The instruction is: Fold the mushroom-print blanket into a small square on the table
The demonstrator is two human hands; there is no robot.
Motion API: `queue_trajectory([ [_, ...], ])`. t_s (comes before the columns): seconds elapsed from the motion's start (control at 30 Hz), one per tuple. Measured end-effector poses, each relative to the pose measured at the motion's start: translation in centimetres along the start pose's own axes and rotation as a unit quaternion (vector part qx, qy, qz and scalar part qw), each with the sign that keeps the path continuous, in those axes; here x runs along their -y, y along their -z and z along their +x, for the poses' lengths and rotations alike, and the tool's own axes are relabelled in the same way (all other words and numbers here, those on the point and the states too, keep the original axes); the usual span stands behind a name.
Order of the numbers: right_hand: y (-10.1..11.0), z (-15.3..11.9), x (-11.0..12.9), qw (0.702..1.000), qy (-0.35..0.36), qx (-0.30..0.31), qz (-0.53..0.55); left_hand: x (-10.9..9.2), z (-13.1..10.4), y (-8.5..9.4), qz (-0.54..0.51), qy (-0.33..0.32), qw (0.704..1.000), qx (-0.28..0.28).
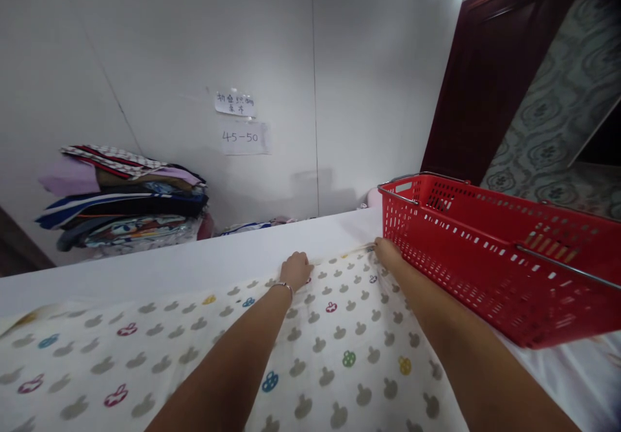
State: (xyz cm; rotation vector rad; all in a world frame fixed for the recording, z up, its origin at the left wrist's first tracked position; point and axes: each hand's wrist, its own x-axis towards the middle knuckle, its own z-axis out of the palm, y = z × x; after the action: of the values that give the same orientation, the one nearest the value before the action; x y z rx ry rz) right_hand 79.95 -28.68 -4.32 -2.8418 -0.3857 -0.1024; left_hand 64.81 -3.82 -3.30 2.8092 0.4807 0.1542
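A cream cloth printed with grey and coloured mushrooms (pixel 339 348) lies spread over the white table (pixel 194 260), its far edge running up to the right. My left hand (pixel 294 270), with a thin bracelet at the wrist, is closed on that far edge near the middle; its fingertips are mostly hidden. Farther right, my right hand (pixel 385 251) pinches the cloth at its far right corner, close beside the red basket. Small creases run through the fabric between and below my hands.
The red perforated plastic basket (pixel 466 257) with metal handles stands at the right. A pile of folded clothes (pixel 130 199) sits at the back left, below wall paper notes (pixel 245 138). More fabric (pixel 257 226) shows behind the table's far edge. A dark red door (pixel 490 76) is at the right.
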Motion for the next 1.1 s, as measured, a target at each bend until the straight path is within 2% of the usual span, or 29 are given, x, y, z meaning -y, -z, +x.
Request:
queue_trajectory([
  [0.2,-0.6,-0.9,1.2,0.996,0.0,-0.051,-0.075,0.0,0.2,-0.4,-0.026,0.007,0.999,-0.021],
  [0.47,0.9,0.2,2.8,0.995,-0.015,-0.044,-0.085,-0.2,0.6,0.3,-0.03,0.029,0.998,-0.042],
  [0.6,0.4,0.8,3.5,0.996,-0.017,-0.026,-0.089,-0.2,0.7,0.4,-0.013,0.045,0.999,-0.019],
  [0.7,-0.2,1.0,3.5,0.995,-0.013,-0.022,-0.092,0.0,0.8,0.0,0.001,0.045,0.999,-0.004],
  [0.93,-1.2,1.2,2.7,0.995,0.024,-0.044,-0.09,-0.3,0.8,-0.8,0.021,0.039,0.998,-0.036],
  [1.0,-1.2,1.1,2.3,0.995,0.037,-0.047,-0.085,-0.6,0.0,-1.0,0.022,0.009,0.998,-0.063],
  [1.1,-0.9,0.6,1.8,0.994,0.071,-0.05,-0.069,-1.2,-2.1,-1.5,0.009,-0.11,0.991,-0.077],
])
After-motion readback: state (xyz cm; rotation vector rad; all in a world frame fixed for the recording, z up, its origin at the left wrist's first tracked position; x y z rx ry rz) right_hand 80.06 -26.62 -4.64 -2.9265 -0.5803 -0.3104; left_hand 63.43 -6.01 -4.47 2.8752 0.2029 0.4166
